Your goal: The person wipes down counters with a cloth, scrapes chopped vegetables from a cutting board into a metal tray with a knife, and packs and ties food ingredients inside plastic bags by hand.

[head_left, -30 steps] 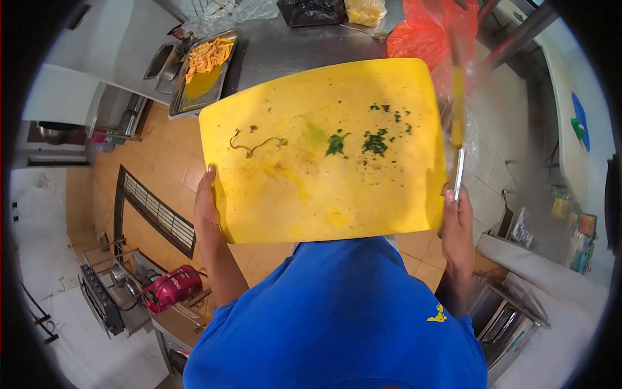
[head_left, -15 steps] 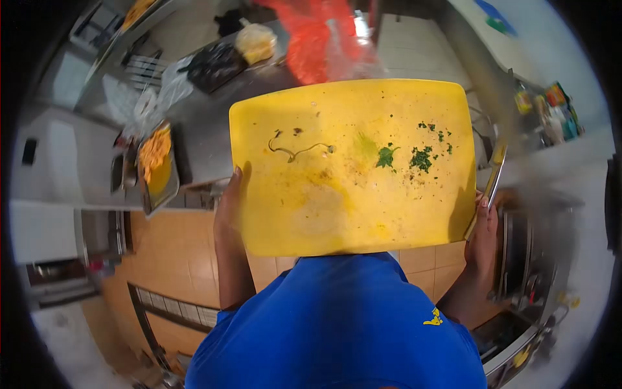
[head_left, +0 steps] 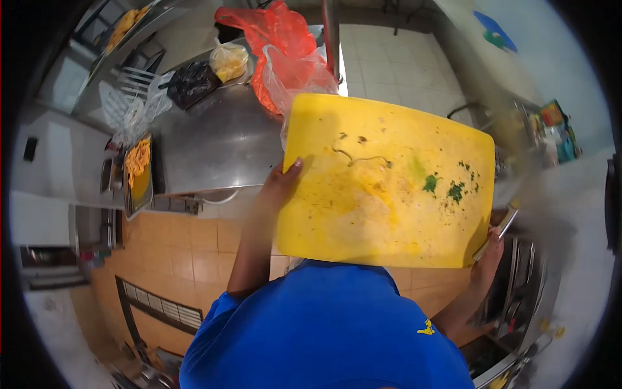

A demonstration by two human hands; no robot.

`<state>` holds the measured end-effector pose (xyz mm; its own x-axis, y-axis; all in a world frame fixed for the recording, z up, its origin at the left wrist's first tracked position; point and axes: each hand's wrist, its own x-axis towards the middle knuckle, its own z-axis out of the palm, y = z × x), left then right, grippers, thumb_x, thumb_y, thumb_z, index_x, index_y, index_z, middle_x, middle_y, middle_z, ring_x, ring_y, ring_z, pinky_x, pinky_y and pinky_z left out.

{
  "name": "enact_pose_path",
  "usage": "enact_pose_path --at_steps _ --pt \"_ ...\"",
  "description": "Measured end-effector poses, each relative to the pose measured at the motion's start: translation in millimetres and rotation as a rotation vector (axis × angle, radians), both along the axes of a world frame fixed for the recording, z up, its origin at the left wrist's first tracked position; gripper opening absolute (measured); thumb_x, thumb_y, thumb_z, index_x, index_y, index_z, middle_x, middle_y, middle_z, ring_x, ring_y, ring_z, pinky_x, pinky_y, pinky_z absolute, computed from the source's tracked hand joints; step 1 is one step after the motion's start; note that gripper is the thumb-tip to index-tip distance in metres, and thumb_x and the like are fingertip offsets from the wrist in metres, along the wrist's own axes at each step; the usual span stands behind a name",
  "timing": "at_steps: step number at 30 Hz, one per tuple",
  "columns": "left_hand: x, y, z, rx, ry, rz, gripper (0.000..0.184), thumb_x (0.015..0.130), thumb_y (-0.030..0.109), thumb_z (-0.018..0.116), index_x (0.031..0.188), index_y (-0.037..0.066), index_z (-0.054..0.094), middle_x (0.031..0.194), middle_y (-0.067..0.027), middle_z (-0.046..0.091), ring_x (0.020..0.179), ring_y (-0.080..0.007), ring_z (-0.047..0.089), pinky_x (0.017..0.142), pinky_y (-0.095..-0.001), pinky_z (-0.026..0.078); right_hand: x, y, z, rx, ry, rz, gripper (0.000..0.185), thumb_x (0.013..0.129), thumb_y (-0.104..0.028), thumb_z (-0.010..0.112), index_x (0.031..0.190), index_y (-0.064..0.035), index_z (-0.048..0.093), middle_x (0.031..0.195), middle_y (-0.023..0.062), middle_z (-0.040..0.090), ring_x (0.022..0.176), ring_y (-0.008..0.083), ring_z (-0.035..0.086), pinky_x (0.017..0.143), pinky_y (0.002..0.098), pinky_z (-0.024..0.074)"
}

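A yellow cutting board (head_left: 363, 220) is held up in front of my blue shirt, tilted down to the right. Chopped green herbs (head_left: 456, 191), a thin curled stem (head_left: 366, 159) and small dark scraps lie on its stained surface. My left hand (head_left: 285, 180) grips the board's left edge, thumb on top. At the lower right corner, my right hand (head_left: 490, 253) is closed on the board's edge and also on a knife (head_left: 504, 228), a slim metal piece slanting up beyond the board. The undersides of both hands' grips are hidden.
A steel counter (head_left: 217, 139) is at the upper left, bearing a red plastic bag (head_left: 285, 32), a black bag (head_left: 193, 85), a bag of yellowish food (head_left: 229, 61) and a tray (head_left: 141, 185) of orange food. A metal rack (head_left: 159, 305) stands lower left.
The board has shifted right and tilted, its right side dropping, with both hands still on it. The view has turned, so the counter and bags sit farther left and more of the counter shows.
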<state>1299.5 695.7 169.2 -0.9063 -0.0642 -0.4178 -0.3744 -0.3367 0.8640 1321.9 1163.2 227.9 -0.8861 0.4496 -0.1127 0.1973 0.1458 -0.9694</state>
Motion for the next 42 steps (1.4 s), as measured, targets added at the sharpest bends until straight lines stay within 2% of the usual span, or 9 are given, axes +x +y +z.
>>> enact_pose_path --at_steps 5,14,20,24,26,28,36,38,42 --pt "18 12 35 0.362 -0.046 0.031 0.045 0.091 0.038 0.054 0.122 0.006 0.049 0.11 -0.0065 0.061 0.095 -0.0181 0.061 0.079 -0.0326 0.051 -2 -4 18 0.033 -0.008 0.022 0.039 0.097 -0.037 0.042 0.101 0.0001 0.053 0.091 0.0054 0.056 0.084 0.0142 0.051 0.075 0.0287 0.0417" --pt "18 7 7 0.728 -0.169 -0.157 0.054 0.092 0.041 0.051 0.131 0.005 0.04 0.124 -0.0109 0.054 0.108 -0.0224 0.057 0.088 -0.0372 0.05 -17 -17 51 0.235 -0.126 -0.06 0.04 0.097 -0.035 0.041 0.106 0.0021 0.054 0.094 0.0069 0.057 0.085 0.0149 0.052 0.076 0.0298 0.0422" --pt "19 8 -4 0.642 -0.065 -0.128 0.051 0.092 0.036 0.051 0.13 0.004 0.041 0.12 -0.0104 0.056 0.105 -0.0211 0.058 0.086 -0.0354 0.049 -15 -17 50 0.327 -0.135 0.074 0.035 0.098 -0.028 0.04 0.108 0.003 0.054 0.093 0.0067 0.057 0.085 0.0149 0.052 0.076 0.0305 0.0424" --pt "28 1 -41 0.52 -0.033 -0.086 0.047 0.096 0.029 0.043 0.133 0.001 0.038 0.13 -0.0142 0.049 0.116 -0.0258 0.051 0.097 -0.0383 0.042 -3 -13 44 0.358 -0.153 0.065 0.032 0.097 -0.024 0.042 0.11 0.0028 0.054 0.093 0.0068 0.057 0.082 0.0146 0.051 0.076 0.0303 0.0419" --pt "24 -1 -29 0.543 -0.034 -0.087 0.048 0.095 0.032 0.042 0.134 0.003 0.037 0.132 -0.0138 0.048 0.119 -0.0276 0.049 0.099 -0.0408 0.04 1 -15 30 0.288 -0.068 -0.008 0.033 0.096 -0.025 0.045 0.11 0.0033 0.054 0.091 0.0068 0.057 0.081 0.0141 0.05 0.075 0.0301 0.0417" --pt "21 -3 -32 0.58 -0.014 -0.094 0.048 0.095 0.032 0.042 0.134 0.004 0.037 0.131 -0.0137 0.048 0.118 -0.0275 0.05 0.098 -0.0409 0.041 6 -29 48 0.433 -0.059 -0.012 0.034 0.096 -0.027 0.047 0.11 0.0032 0.054 0.086 0.0084 0.056 0.08 0.0145 0.05 0.075 0.0302 0.0418" --pt "-22 -18 -11 0.512 0.061 -0.387 0.051 0.094 0.033 0.044 0.134 0.003 0.036 0.129 -0.0135 0.049 0.115 -0.027 0.052 0.094 -0.0407 0.045 33 -41 35 0.54 -0.06 -0.172 0.035 0.094 -0.031 0.049 0.083 0.0023 0.049 0.071 0.0101 0.047 0.067 0.0162 0.044 0.064 0.0331 0.0397" --pt "-47 -17 -33 0.623 0.079 -0.494 0.051 0.094 0.033 0.045 0.134 0.003 0.036 0.129 -0.0135 0.05 0.114 -0.027 0.053 0.093 -0.041 0.045 37 -51 38 0.595 -0.029 -0.218 0.036 0.094 -0.031 0.049 0.082 0.0021 0.048 0.069 0.0106 0.046 0.066 0.0167 0.043 0.063 0.0333 0.0393" --pt "-69 -9 -83 0.522 0.157 -0.424 0.052 0.091 0.034 0.052 0.131 0.003 0.04 0.123 -0.0125 0.054 0.11 -0.026 0.055 0.091 -0.0399 0.047 35 -59 31 0.627 0.042 -0.263 0.031 0.093 -0.028 0.05 0.086 0.0016 0.051 0.072 0.0109 0.051 0.069 0.0148 0.047 0.064 0.0316 0.0404"
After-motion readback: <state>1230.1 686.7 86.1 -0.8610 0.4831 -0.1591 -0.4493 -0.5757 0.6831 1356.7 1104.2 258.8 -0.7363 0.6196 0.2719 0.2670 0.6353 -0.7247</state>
